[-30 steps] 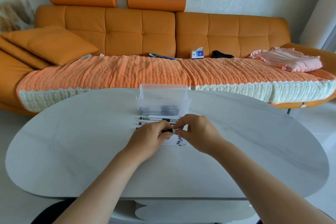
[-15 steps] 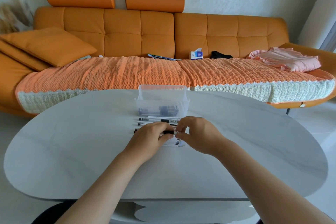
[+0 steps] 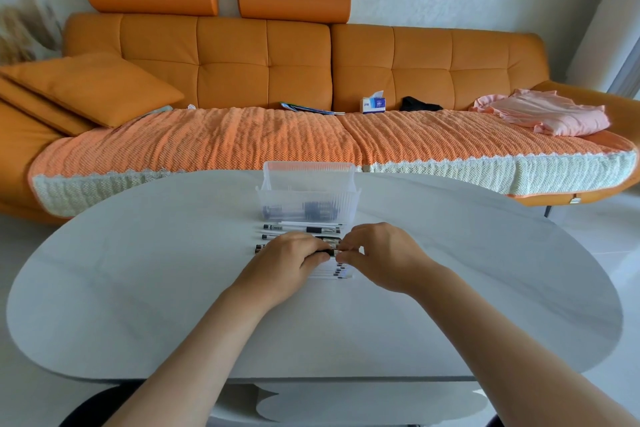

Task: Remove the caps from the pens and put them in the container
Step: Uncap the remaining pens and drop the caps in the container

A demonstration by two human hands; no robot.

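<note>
Fingertips (image 3: 341, 255) of the right hand (image 3: 384, 255) are pinched shut on the end of a pen (image 3: 329, 251), and the fingers of the left hand (image 3: 287, 258) are curled closed around the same pen's dark grip section, so both hands are clamped on it right where they meet. Whether the cap is already loose can't be told, since the joint is mostly covered by the fingers.

That pen is held just above a row of other pens (image 3: 301, 229) laid out side by side on the pale grey table (image 3: 138, 281). White barrels with dark grips and dark ends can be made out; tiny print is seen on a couple of barrels but it's way too small to be read. Just behind the row, a clear ribbed plastic container (image 3: 308, 194) is parked, and some dark bits are seen through its front wall, resting at the bottom. Can't be said for sure what they are.

Further back, an orange sofa (image 3: 263, 62) is covered with a knitted orange throw (image 3: 225, 142). A tissue box (image 3: 373, 104) with blue lettering is sat on it, text unreadable at this size. A pink garment (image 3: 543, 113) is heaped at the right end.
</note>
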